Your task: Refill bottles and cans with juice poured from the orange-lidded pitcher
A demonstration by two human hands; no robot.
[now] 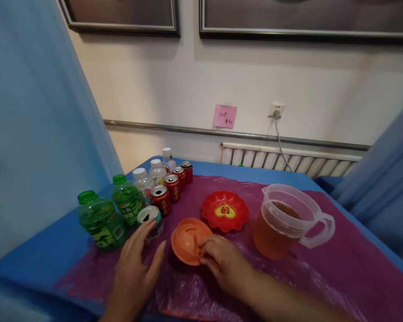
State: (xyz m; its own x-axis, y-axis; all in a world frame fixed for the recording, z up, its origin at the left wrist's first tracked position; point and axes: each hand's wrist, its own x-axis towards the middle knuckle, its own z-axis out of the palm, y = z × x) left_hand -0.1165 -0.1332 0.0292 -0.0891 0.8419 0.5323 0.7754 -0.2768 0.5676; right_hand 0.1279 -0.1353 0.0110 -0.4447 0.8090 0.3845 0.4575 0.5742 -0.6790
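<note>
Blue tabletop [36, 257], purple sheet [339, 268]. Right hand [233, 270]: fingers already pinching orange bowl [182, 246], near-left of red plate [207, 209]. Left hand [132, 273]: fingers spread by pale can [149, 211], ungripped. Jug [275, 237] right of plate, part-full.

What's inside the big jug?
The jug has orange-brown liquid in it, but it isn't full to the top. The liquid hides the bottom, so I can't tell whether anything is lying down there.
</note>
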